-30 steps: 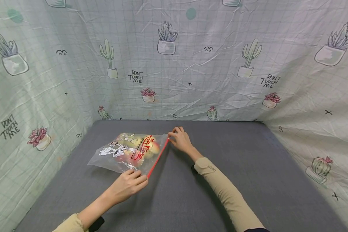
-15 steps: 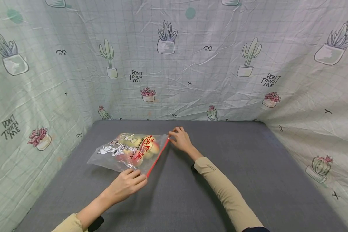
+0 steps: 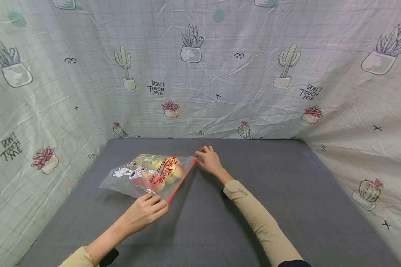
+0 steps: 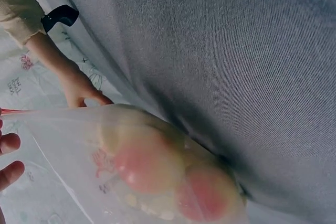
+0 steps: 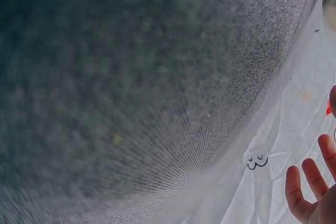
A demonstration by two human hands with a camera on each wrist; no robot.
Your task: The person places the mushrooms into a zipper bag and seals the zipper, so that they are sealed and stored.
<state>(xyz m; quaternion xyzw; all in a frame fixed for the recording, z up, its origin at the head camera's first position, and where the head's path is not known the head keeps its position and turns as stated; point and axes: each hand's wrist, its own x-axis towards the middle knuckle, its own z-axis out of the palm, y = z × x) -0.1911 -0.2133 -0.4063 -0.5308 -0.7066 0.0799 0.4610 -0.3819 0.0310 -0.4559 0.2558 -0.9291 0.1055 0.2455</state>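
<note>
A clear plastic zip bag [image 3: 120,181] with printed cartoon figures and red lettering lies over the left half of the table. Through its film show several round red-and-yellow fruits [image 4: 144,163], which look like peaches or apples. A red zip strip [image 3: 182,181] edges the bag's right-hand mouth and looks pulled straight. At the strip's near end, my left hand [image 3: 147,211] pinches the bag's corner. My right hand [image 3: 208,160] pinches the far end of the strip between thumb and fingers. The exact contact of the left fingertips is hidden in the head view.
Dark grey cloth covers the table [image 3: 270,178]. A pale curtain [image 3: 217,74] printed with cacti hangs along its back and both sides. Each forearm wears a beige sleeve [image 3: 260,222] and a black band at the wrist.
My left hand has shifted slightly left, with the near corner of the bag. My right hand has edged slightly right. Both keep their hold on the bag.
</note>
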